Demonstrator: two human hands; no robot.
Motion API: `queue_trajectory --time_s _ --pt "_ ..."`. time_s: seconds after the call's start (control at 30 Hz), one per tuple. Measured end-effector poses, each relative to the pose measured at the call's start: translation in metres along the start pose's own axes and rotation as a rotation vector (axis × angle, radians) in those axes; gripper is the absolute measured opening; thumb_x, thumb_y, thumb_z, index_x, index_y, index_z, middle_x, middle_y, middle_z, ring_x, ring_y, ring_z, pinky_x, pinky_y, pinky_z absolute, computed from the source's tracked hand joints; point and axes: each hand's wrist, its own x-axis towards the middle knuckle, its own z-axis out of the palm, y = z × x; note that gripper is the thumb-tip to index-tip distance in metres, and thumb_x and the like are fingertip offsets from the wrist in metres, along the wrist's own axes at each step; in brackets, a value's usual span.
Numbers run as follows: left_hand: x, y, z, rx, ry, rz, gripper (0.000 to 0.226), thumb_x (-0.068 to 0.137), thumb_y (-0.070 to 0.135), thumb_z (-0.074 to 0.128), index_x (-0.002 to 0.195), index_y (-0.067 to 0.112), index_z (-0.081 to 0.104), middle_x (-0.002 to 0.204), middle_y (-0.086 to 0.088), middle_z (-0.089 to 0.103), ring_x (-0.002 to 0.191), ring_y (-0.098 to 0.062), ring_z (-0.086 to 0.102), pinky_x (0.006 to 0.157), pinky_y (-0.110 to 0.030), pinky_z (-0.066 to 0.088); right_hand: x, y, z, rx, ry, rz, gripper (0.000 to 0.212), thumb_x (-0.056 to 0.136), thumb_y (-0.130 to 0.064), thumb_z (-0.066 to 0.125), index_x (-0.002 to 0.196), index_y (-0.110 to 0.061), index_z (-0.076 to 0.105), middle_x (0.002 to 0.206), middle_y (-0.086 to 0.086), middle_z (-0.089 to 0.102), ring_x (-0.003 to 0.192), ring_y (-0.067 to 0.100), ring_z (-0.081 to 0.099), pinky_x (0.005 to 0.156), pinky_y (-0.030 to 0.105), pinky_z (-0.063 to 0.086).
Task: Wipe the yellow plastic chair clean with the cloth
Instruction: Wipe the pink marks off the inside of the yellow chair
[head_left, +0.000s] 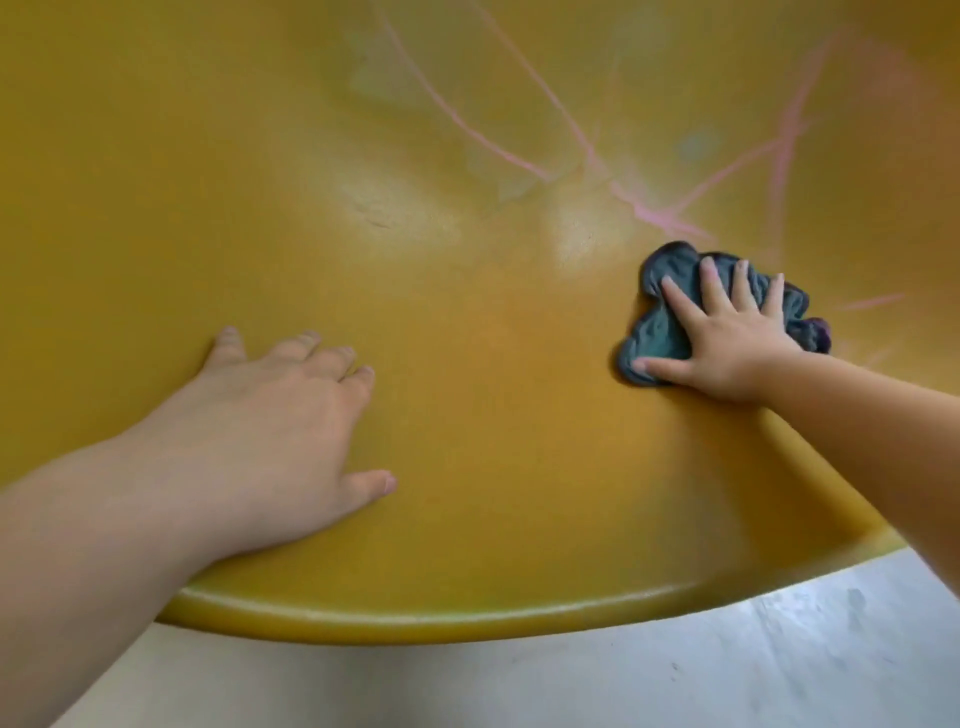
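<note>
Looking down through the head camera, I see the yellow plastic chair (467, 364) filling almost the whole view. Its smooth seat curves up and away from me, and its rounded front rim (415, 621) runs across the lower part of the view. My right hand (727, 338) lies flat on the cloth (657, 332), fingers straight and spread, pressing it against the right side of the seat. The cloth is a small, crumpled blue-grey rag. My left hand (291, 410) holds nothing and rests palm down on the left of the seat, fingers relaxed, well apart from the cloth.

The cloth looks soft, light and limp, so I judge it will bunch and slide unless I keep my palm over its middle. The chair looks stiff and slick, and it may shift when I push, so bracing it with my left hand seems sensible.

Pink scribbled lines (644, 210) cross the far right of the seat, just beyond the cloth, so that area looks unwiped.

My hand covers part of the cloth. The chair's legs and the top of its back are out of view. The far surface is blurred, and I cannot tell whether its pale patches are glare or residue. A grey floor (675, 665) shows below the rim.
</note>
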Motion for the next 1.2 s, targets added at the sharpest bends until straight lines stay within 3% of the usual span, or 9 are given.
queue_trajectory --time_s 0.1,0.23,0.33,0.4,0.53,0.67,0.8,1.0,1.2 --pt "0.001 0.001 -0.001 0.004 0.008 0.018 0.091 0.084 0.081 0.027 0.156 0.025 0.017 0.165 0.005 0.015 0.151 -0.020 0.015 0.117 -0.056 0.025 0.014 -0.063 -0.005 0.143 0.017 -0.034 0.125 0.062 -0.105 0.011 0.161 -0.032 -0.015 0.169 0.014 -0.019 0.154 0.041 -0.019 0.119 0.067 -0.011" --pt "0.001 0.000 -0.003 -0.005 0.032 0.032 0.087 0.085 0.079 0.028 0.154 0.026 0.024 0.161 0.005 0.024 0.148 -0.019 0.023 0.115 -0.052 0.030 -0.043 -0.161 -0.005 0.187 -0.006 -0.462 0.090 0.088 -0.084 0.015 0.160 -0.037 -0.012 0.168 0.002 -0.023 0.155 0.031 -0.023 0.121 0.063 -0.012" --pt "0.002 -0.001 -0.005 -0.012 0.065 0.037 0.089 0.085 0.080 0.026 0.155 0.027 0.017 0.163 0.005 0.020 0.149 -0.019 0.021 0.115 -0.049 0.030 -0.122 -0.170 -0.002 0.264 -0.070 -0.841 0.073 0.095 -0.075 0.013 0.158 -0.046 -0.010 0.167 -0.008 -0.025 0.153 0.021 -0.029 0.118 0.052 -0.023" --pt "0.003 0.002 -0.008 -0.022 0.080 0.052 0.090 0.085 0.080 0.025 0.157 0.028 0.010 0.166 0.005 0.014 0.151 -0.019 0.017 0.117 -0.049 0.027 -0.147 -0.138 0.002 0.293 -0.192 -0.912 0.067 0.099 -0.071 0.022 0.154 -0.056 -0.012 0.164 -0.016 -0.031 0.149 0.012 -0.036 0.117 0.043 -0.028" --pt "0.002 0.012 -0.007 0.004 0.057 0.108 0.091 0.085 0.080 0.025 0.157 0.030 -0.002 0.167 0.007 0.002 0.153 -0.018 0.010 0.120 -0.047 0.023 -0.094 -0.031 0.009 0.025 -0.170 -0.471 0.100 0.065 -0.105 0.013 0.147 -0.061 -0.025 0.165 -0.009 -0.032 0.151 0.019 -0.033 0.123 0.057 -0.015" --pt "0.000 0.020 -0.004 0.073 0.018 0.084 0.088 0.089 0.076 0.026 0.158 0.029 -0.002 0.167 0.005 -0.001 0.153 -0.021 0.010 0.119 -0.052 0.023 -0.037 0.020 0.000 0.032 -0.055 0.014 0.129 0.043 -0.112 -0.001 0.155 -0.051 -0.016 0.169 0.003 -0.021 0.156 0.031 -0.019 0.121 0.066 -0.007" --pt "0.014 0.050 -0.011 0.139 0.075 0.110 0.080 0.095 0.067 0.029 0.158 0.022 0.008 0.167 -0.002 0.008 0.150 -0.027 0.019 0.115 -0.058 0.026 -0.042 -0.047 0.013 0.139 -0.050 -0.203 0.135 0.041 -0.110 -0.005 0.159 -0.044 -0.012 0.169 -0.001 -0.021 0.156 0.032 -0.019 0.121 0.064 -0.009" --pt "0.052 0.095 -0.026 0.153 0.254 0.134 0.079 0.096 0.064 0.024 0.158 0.019 0.006 0.167 -0.006 0.001 0.152 -0.034 0.004 0.115 -0.067 0.012 -0.147 -0.060 0.022 0.187 -0.217 -0.683 0.072 0.094 -0.080 0.022 0.152 -0.060 -0.015 0.164 -0.016 -0.031 0.150 0.021 -0.034 0.119 0.053 -0.024" --pt "0.098 0.154 -0.045 0.063 0.260 0.236 0.081 0.095 0.068 0.022 0.159 0.022 0.003 0.168 -0.006 -0.002 0.152 -0.034 0.004 0.116 -0.066 0.013 -0.111 0.096 0.003 -0.169 -0.191 -0.124 0.101 0.065 -0.103 0.007 0.151 -0.059 -0.018 0.168 -0.001 -0.026 0.154 0.037 -0.023 0.118 0.067 -0.015"
